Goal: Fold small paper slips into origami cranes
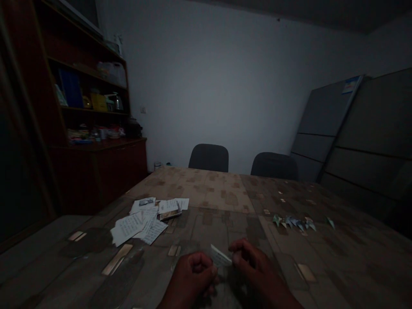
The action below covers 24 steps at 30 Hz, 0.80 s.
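Between my two hands, above the near part of the table, is a small folded piece of printed paper. My left hand pinches its left end between thumb and fingers. At the right end, the thumb and curled fingers of my right hand close on the paper's edge. To the left lies a spread of printed paper cards, overlapping in a loose heap. Several small folded paper shapes stand in a row on the right, with one green folded piece a little apart from them.
A patterned cloth covers the table. Two dark chairs stand at its far side, by the wall. A wooden cabinet with filled shelves is at left. Grey panels lean at right. The room is dim.
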### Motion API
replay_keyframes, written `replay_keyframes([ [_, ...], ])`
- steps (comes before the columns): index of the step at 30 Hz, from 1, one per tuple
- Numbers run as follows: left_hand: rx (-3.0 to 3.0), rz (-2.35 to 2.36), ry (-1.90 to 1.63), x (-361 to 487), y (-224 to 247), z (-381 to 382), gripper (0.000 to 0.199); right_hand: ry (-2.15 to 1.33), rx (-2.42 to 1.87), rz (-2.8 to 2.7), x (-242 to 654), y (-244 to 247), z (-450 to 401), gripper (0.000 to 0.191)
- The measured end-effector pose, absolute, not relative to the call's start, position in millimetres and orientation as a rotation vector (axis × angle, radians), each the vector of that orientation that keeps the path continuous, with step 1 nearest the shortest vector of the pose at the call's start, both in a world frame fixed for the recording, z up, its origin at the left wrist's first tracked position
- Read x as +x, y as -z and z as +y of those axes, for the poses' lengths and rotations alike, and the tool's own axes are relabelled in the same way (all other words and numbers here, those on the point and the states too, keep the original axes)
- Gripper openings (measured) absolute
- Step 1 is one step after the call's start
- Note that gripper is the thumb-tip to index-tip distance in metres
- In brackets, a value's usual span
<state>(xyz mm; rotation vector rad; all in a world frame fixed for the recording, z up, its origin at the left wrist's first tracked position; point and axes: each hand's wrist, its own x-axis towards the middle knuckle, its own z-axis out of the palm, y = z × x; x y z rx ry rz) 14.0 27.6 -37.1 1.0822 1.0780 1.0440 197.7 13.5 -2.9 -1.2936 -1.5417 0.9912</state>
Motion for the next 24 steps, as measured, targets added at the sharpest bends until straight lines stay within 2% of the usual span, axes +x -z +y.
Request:
replay_keyframes([
  [9,1.148,1.114,-1.053,12.6,36.2,29.2,0.022,-1.302,-1.124,-1.318,182.3,38.0,12.1,0.054],
  [14,1.319,1.165,-1.065,8.3,29.2,26.7,0.009,-1.417,-1.101,-1.144,180.8,43.7,5.9,0.052],
  [24,1.619,1.152,-1.000,0.3,21.4,23.1,0.018,-1.482,-1.129,-1.092,180.2,38.9,4.2,0.040],
])
